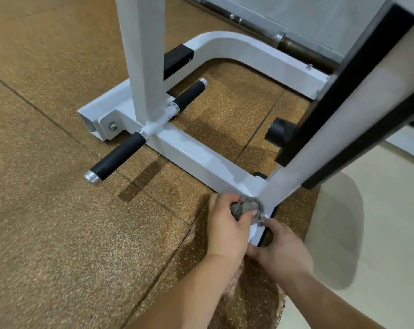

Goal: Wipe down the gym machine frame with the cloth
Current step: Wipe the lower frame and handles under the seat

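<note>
Head view, looking down at a brown speckled rubber-tile floor [58,233]. White painted square-tube steel gym machine frame [196,160] resting on that floor, low rail running from a bolted foot plate near the left toward the lower middle, where an upright post rises to the upper right. Crumpled grey cloth [247,207] pressed against the frame right at that joint of rail and post. Left hand [227,224] closed around the cloth, fingers curled over it, thumb on the near side. Right hand [280,248] just beside the left, touching it at the thumb, fingers hooked on the near end of the frame below the cloth; clamped or merely resting, cannot tell. Both forearms entering from the bottom edge.

Two black foam-grip handles with silver end caps [118,155] sticking out either side of the rail, one over the floor at left, the other toward the middle. Black ribbed foot pad [177,60] on the curved rear tube. Steel barbell [253,24] lying along the pale wall at the top. Black-edged slanted panel [343,91] crossing the right side. Pale smooth flooring [379,233] at the right edge.
</note>
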Demonstrator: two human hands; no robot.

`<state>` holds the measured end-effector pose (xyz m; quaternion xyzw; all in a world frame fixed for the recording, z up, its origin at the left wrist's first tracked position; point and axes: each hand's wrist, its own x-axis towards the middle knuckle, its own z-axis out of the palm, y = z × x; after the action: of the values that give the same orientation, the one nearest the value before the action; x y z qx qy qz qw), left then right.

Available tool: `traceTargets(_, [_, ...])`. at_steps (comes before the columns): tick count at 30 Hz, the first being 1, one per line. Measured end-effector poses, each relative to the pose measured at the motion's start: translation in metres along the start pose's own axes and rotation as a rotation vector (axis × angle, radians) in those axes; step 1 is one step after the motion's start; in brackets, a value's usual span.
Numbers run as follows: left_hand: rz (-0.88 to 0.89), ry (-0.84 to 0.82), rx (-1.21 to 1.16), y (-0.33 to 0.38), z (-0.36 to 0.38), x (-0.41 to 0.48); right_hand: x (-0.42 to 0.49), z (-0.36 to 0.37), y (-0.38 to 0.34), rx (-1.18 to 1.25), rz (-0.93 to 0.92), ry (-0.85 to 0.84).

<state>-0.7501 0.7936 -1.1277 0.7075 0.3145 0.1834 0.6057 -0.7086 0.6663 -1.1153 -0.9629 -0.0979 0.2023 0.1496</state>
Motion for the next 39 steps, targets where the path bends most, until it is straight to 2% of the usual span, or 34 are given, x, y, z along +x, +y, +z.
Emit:
traceTargets(4, [0.139, 0.080, 0.110, -0.011, -0.008, 0.004, -0.002, -0.001, 0.000, 0.010, 0.002, -0.021])
traceTargets(6, [0.186, 0.049, 0.134, -0.014, 0.000, -0.010, -0.003, -0.001, 0.000, -0.017, -0.018, -0.003])
traceTargets(9, [0.131, -0.011, 0.070, -0.016, 0.004, -0.016, -0.002, -0.003, -0.001, -0.031, -0.029, 0.007])
traceTargets(12, [0.030, 0.110, 0.028, -0.016, -0.002, 0.004, 0.000, -0.001, 0.003, -0.015, -0.013, -0.026])
traceTargets(15, [0.041, 0.174, 0.017, -0.006, 0.005, -0.002, -0.002, 0.000, 0.004, -0.031, -0.008, -0.008])
traceTargets(18, [0.078, 0.055, 0.099, -0.005, 0.023, -0.020, -0.004, -0.002, 0.002, -0.021, 0.000, 0.032])
traceTargets(21, [0.164, -0.147, 0.171, -0.006, 0.014, -0.015, -0.004, -0.002, 0.005, -0.012, -0.010, 0.029])
traceTargets(22, [0.165, -0.165, 0.175, -0.011, 0.006, -0.008, -0.005, -0.003, 0.005, -0.014, -0.015, 0.015])
traceTargets(23, [0.149, -0.133, 0.164, -0.014, -0.001, 0.000, -0.005, -0.002, 0.005, -0.011, -0.011, -0.002])
traceTargets(26, [-0.083, 0.165, -0.017, -0.020, -0.017, 0.029, -0.005, -0.007, -0.001, -0.015, 0.025, -0.042])
traceTargets(28, [-0.151, 0.241, -0.049, -0.008, -0.015, 0.032, -0.005, -0.010, -0.003, -0.023, 0.034, -0.059])
traceTargets(30, [-0.057, 0.167, 0.047, 0.002, -0.009, 0.015, -0.007, -0.013, -0.004, 0.067, 0.056, -0.036])
traceTargets(32, [0.055, -0.011, 0.089, 0.004, -0.006, -0.005, -0.010, -0.018, -0.007, 0.165, 0.063, 0.043])
traceTargets(34, [0.127, -0.118, 0.084, -0.004, -0.016, -0.015, -0.012, -0.023, -0.013, 0.143, 0.021, 0.070])
traceTargets(39, [0.005, -0.015, 0.091, -0.013, -0.076, -0.012, -0.023, -0.019, -0.049, 0.155, -0.063, -0.108])
